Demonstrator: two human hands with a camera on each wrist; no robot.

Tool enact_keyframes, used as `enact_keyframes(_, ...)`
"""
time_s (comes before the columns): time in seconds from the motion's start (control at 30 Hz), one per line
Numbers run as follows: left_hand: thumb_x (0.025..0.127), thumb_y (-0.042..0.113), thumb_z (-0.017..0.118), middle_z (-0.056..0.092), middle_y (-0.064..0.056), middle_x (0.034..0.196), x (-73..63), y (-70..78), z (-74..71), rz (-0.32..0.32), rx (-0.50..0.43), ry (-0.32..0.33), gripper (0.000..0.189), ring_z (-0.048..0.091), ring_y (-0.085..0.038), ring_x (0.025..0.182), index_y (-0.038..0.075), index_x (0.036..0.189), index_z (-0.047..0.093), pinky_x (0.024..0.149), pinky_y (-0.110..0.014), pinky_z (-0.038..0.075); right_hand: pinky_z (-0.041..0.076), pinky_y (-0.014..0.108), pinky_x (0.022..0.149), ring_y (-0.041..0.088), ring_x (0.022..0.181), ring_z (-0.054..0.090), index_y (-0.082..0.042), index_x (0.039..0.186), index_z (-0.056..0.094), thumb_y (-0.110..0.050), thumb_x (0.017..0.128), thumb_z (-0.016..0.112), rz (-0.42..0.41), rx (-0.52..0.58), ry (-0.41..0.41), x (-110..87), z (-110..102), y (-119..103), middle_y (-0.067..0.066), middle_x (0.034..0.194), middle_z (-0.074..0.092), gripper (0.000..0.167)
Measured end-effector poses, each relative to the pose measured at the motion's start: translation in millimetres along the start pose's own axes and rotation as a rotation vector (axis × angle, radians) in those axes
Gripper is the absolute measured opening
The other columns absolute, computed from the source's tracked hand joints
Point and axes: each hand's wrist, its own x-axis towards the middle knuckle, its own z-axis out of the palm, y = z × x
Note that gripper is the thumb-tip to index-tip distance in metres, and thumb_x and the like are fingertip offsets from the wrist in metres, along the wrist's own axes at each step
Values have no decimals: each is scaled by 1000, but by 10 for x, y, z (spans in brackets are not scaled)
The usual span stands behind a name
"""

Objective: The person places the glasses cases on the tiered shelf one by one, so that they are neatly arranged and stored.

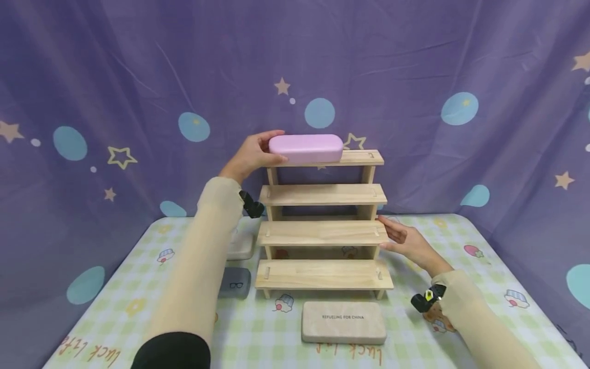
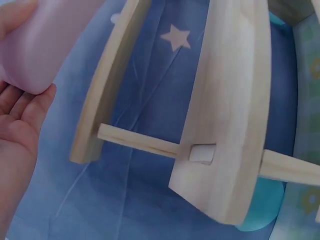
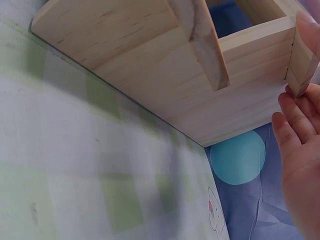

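My left hand point(image 1: 251, 156) grips the left end of a smooth pink glasses case point(image 1: 306, 148), thumb in front and fingers behind. The case overlaps the top tier of a four-tier wooden display shelf point(image 1: 322, 195) in the head view. From the left wrist, a strip of curtain shows between the pink case point(image 2: 37, 45) and the top board point(image 2: 107, 85). Low on the shelf's right side, my right hand point(image 1: 412, 248) pinches the end of a board on the second tier from the bottom. The right wrist view has thumb and fingers point(image 3: 295, 115) around that wooden end.
A beige case with printed lettering point(image 1: 343, 328) lies in front of the shelf. Left of it are a grey case with a glasses mark point(image 1: 236, 283) and a whitish case point(image 1: 241, 246), partly behind my left sleeve. A purple curtain point(image 1: 392, 77) hangs behind the checked tablecloth point(image 1: 479, 287).
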Motion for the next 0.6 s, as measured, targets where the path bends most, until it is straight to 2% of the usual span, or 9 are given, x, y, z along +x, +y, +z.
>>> enact_keyframes(0.23,72,-8,75,56,-18,126,118,-47,27,6,-58,32,71,56,-17,101,6,137,49,83,-23,48,35,10,96,29,134,32,2,146,27,-9,85,69,-16,-10,0,0,1,-9,22,151,23,75)
enact_keyframes(0.4,70,-11,74,57,-17,125,204,-24,100,30,-80,21,71,56,-16,99,5,135,51,83,-22,48,34,10,97,28,135,32,1,146,28,-11,85,70,-20,-24,1,-2,-3,-11,21,151,23,75)
enact_keyframes(0.6,71,-14,72,55,-21,128,274,-23,202,34,-121,-1,71,57,-17,101,2,136,49,86,-24,48,35,9,96,10,131,37,3,145,28,-10,85,69,-30,-9,3,-6,6,4,24,151,23,75)
